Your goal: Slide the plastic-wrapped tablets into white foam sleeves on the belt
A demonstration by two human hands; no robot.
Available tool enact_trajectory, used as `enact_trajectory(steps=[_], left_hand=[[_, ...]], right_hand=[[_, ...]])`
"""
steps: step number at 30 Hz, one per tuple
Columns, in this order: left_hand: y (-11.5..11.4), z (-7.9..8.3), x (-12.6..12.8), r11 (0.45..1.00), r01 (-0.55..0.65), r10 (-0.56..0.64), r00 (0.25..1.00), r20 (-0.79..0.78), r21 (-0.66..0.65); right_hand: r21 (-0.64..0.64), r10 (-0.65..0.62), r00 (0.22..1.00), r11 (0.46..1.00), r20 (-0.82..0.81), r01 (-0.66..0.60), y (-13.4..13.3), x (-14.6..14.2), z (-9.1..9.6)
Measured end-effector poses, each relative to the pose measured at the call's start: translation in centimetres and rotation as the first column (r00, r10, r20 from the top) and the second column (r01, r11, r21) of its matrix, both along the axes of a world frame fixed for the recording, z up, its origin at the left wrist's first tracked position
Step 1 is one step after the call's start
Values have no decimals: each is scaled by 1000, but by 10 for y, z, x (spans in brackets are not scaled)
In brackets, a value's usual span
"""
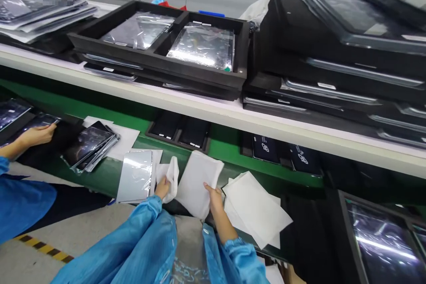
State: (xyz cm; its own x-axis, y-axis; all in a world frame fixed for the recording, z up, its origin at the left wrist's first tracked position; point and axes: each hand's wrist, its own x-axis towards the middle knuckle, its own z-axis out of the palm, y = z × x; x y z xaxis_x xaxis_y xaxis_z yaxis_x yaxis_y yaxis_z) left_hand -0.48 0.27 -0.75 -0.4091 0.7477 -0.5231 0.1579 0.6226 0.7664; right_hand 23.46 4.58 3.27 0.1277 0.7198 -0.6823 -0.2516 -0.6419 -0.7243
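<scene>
My left hand [162,187] is closed around a folded, soft white cloth-like piece [172,179] that stands up from the bench. To its right, my right hand [214,196] grips the right edge of a flat white sleeve [197,179], its thumb on top. Whatever the sleeve contains, if anything, is hidden. Left of my left hand lies a silvery flat panel in clear film [136,175], on white sheets. Loose white sheets [254,206] overlap on the bench to the right of my right hand.
A white-edged shelf [186,108] crosses above the green bench [100,182], carrying black trays [159,60] of film-wrapped panels. Several dark tablets [89,144] are stacked at left, near a co-worker's hand [40,135]. A tray with a dark screen [382,239] stands at lower right.
</scene>
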Motion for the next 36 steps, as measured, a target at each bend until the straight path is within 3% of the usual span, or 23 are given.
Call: enact_trajectory(steps=[3, 7, 9, 11, 13, 15, 20, 24, 27, 32, 36], left_hand=[[-8, 17, 3, 994, 11, -3, 998, -67, 106], [-24, 65, 16, 958, 54, -41, 998, -49, 282], [-29, 96, 32, 931, 118, -181, 971, 157, 346], [-30, 126, 52, 906, 144, -323, 843, 430, 399], [-28, 149, 69, 913, 88, -337, 714, 614, 399], [-26, 163, 79, 933, -6, -256, 691, 676, 359], [-42, 161, 69, 956, -61, -173, 671, 721, 285], [-71, 150, 47, 977, -103, -75, 659, 748, 188], [-83, 146, 25, 975, -211, 83, 630, 772, 67], [-81, 154, -16, 854, -517, 434, 646, 628, -58], [-80, 159, -39, 811, -575, 538, 658, 527, -110]], right_hand=[[29, -225, 961, 972, -161, 232, -1, 30, 37], [71, -365, 883, 913, -294, 401, -14, 59, 86], [101, -395, 866, 891, -307, 442, -24, 62, 105], [124, -383, 870, 891, -309, 437, -36, 60, 119], [143, -347, 886, 904, -308, 403, -48, 56, 128], [176, -298, 906, 916, -303, 360, -61, 53, 133], [288, -215, 946, 915, -242, 282, -75, 56, 138], [383, -256, 942, 866, -216, 323, -57, 74, 150], [532, -157, 980, 823, -122, 198, -46, 85, 161], [455, 88, 996, 887, -2, -78, -57, 71, 162], [436, 198, 979, 886, -46, -158, -71, 47, 161]])
